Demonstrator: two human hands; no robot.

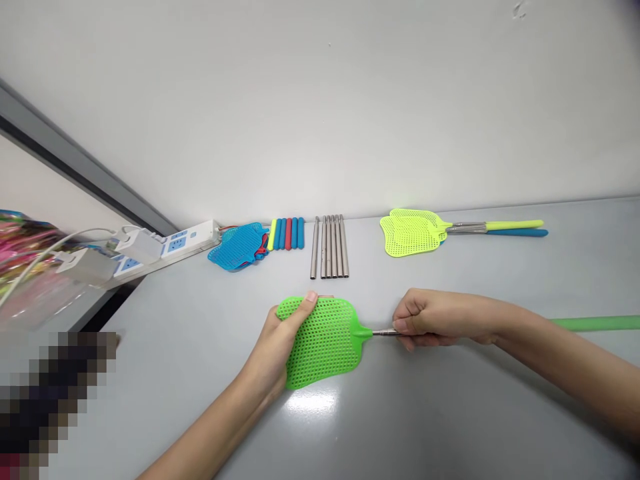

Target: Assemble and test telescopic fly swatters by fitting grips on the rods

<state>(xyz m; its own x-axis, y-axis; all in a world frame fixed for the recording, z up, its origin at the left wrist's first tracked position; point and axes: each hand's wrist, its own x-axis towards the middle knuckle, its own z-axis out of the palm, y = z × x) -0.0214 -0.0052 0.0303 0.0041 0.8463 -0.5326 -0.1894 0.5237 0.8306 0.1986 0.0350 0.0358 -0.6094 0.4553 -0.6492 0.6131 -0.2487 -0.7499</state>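
Observation:
A green fly swatter (325, 343) with a perforated head lies across both hands above the grey table. My left hand (283, 340) grips the head at its left edge, thumb on top and fingers behind it. My right hand (425, 320) pinches the thin metal rod (384, 332) just right of the head's neck. Most of that rod is hidden behind the hand and forearm. A green grip (595, 324) shows beyond my right forearm, in line with the rod.
Behind lie blue swatter heads (240, 245) with red ones under them, coloured grips (287, 233), several metal rods (333, 247) and yellow swatters (415, 232) with yellow and blue grips. A power strip (185, 243) with plugs, plastic-wrapped items (35, 260) and a blurred-out area are at left.

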